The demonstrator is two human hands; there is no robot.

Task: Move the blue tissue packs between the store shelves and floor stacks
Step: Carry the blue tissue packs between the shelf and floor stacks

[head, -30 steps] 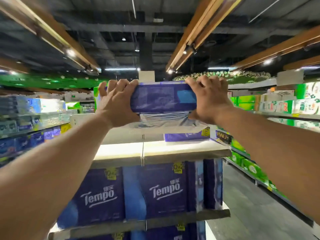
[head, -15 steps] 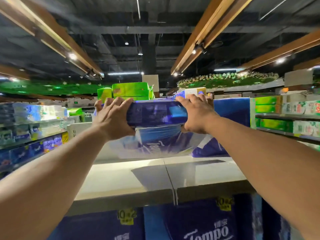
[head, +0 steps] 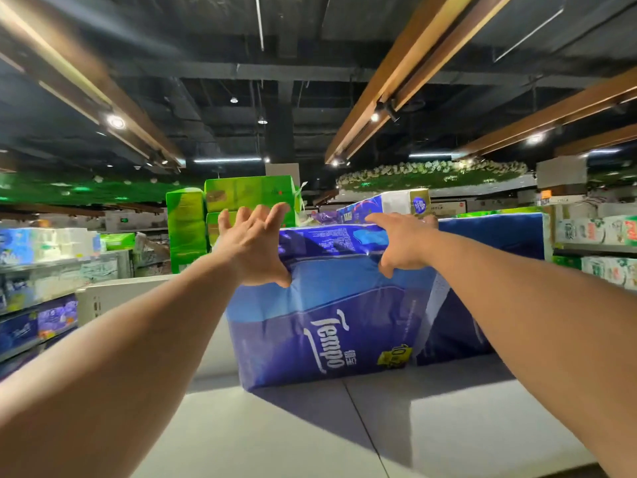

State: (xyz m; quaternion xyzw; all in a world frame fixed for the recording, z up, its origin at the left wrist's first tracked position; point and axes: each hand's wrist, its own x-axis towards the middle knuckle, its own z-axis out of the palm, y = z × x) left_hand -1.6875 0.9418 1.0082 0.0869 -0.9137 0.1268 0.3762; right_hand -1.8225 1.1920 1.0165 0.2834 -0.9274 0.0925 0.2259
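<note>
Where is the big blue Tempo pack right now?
In the head view, the blue Tempo pack stands on the top shelf, centre frame, between the left hand and right hand, with green packs behind it.

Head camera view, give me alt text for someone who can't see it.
Both hands, left hand and right hand, fingers spread, press a blue Tempo tissue pack standing on the pale top shelf, green packs behind.
</note>
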